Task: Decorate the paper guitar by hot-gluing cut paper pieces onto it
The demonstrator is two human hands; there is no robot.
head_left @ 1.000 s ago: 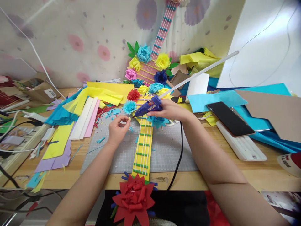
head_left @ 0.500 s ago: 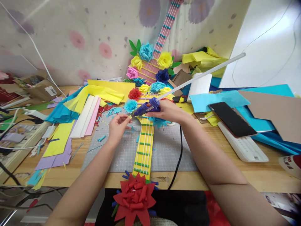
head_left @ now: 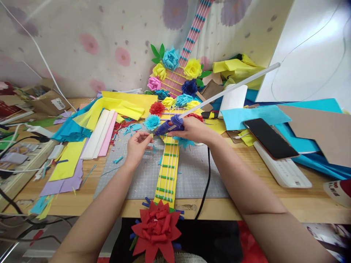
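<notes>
My right hand (head_left: 196, 129) grips a blue glue gun (head_left: 170, 125), from whose back a long translucent glue stick (head_left: 233, 87) slants up to the right. Its nozzle points left, at a tiny yellow piece (head_left: 151, 135) pinched in the fingertips of my left hand (head_left: 138, 146); whether they touch I cannot tell. Below both hands lies a yellow paper guitar (head_left: 167, 166) with white strings and green frets. Paper flowers, among them a light blue one (head_left: 152, 122) and a red one (head_left: 157, 108), cover its body. A big red flower (head_left: 156, 226) sits at the near end.
A grey cutting mat (head_left: 137, 182) with paper scraps lies under the guitar. Behind stands a pink paper guitar (head_left: 189, 47). At right are a phone (head_left: 270, 138) on a white device and a cup (head_left: 338, 191). Crepe paper (head_left: 109, 107) and a power strip (head_left: 24, 164) lie left.
The glue gun and my right hand have shifted slightly left, bringing the nozzle closer to the yellow piece. My left hand has stayed nearly in place.
</notes>
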